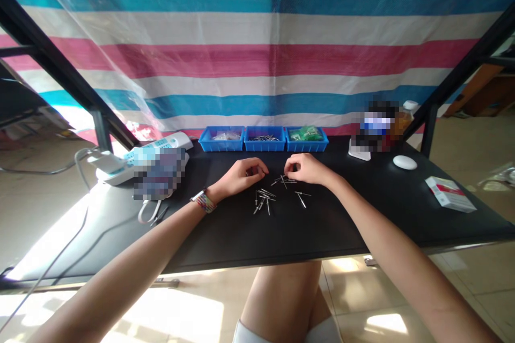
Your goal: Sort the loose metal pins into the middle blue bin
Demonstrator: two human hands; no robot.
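Note:
Several silvery blind rivets (264, 196) lie loosely in a small heap on the black table, in front of both hands. A second cluster of rivets (286, 181) is under the fingertips of my right hand (304, 168). That hand is closed in a pinch at a rivet's end, palm down. A small pair of rivets (301, 198) lies apart, nearer the table's front edge. My left hand (243, 176) rests left of the heap, its fingers curled and thumb meeting the index finger; what they hold, if anything, is hidden.
Three blue bins stand at the back: the left bin (221, 144) holds clear bags, the middle bin (264, 146) metal pins, the right bin (306, 146) green packets. A power strip (181, 141) is left; a white oval object (404, 162) and small box (449, 194) are right.

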